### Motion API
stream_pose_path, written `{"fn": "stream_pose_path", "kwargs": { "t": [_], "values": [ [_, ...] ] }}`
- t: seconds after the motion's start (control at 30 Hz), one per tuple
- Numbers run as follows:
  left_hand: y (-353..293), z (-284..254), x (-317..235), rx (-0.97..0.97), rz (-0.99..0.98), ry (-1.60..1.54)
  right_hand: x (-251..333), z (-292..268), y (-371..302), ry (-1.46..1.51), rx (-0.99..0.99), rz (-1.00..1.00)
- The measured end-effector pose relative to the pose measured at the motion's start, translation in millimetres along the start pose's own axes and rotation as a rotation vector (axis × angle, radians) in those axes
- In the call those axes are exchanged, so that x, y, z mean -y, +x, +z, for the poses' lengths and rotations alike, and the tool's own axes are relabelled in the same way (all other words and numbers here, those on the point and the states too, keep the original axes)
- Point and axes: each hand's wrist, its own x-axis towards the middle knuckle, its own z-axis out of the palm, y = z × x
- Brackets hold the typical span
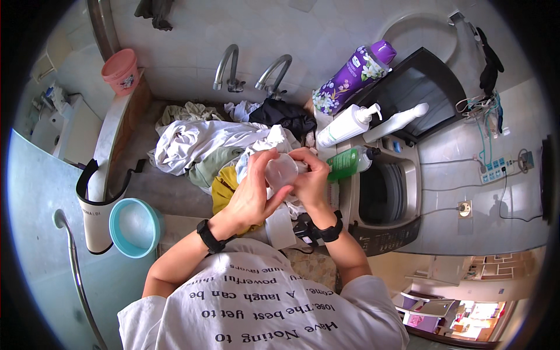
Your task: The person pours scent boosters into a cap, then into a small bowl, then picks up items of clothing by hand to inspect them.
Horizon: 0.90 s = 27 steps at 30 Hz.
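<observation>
A small translucent plastic cup [282, 171] is held up in front of me over the laundry. My left hand [249, 195] wraps round its left side, with the thumb stretched along its lower edge. On the other side, the curled fingers of my right hand [312, 179] close against the cup. Beyond and below my hands lies a heap of clothes: a white garment [195, 143], a pale green one [216, 164], a mustard one [224, 189] and a black one [286, 116]. Just right of my right hand is a green bottle [345, 164] with a dark cap.
At right stands an open top-loading washing machine [382, 192], with a white pump bottle [347, 125] and a purple bottle [353, 76] behind my hands. Two taps [228, 67] rise at the back. A light-blue bucket [135, 227] and a pink bucket [121, 73] are left.
</observation>
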Motion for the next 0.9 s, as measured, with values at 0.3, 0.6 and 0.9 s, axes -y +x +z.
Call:
{"fn": "stream_pose_path", "kwargs": {
  "t": [0.3, 0.6, 0.9],
  "values": [
    [-2, 0, 3, -0.016, -0.15, -0.196, -6, -11, -3, 0.353, 0.276, -0.026],
    [-2, 3, -5, -0.049, -0.26, -0.295, -13, -11, -9, 0.116, 0.174, -0.197],
    [-6, -2, 6, -0.011, -0.454, -0.374, -7, -22, -11, 0.006, 0.534, -0.146]
  ]
}}
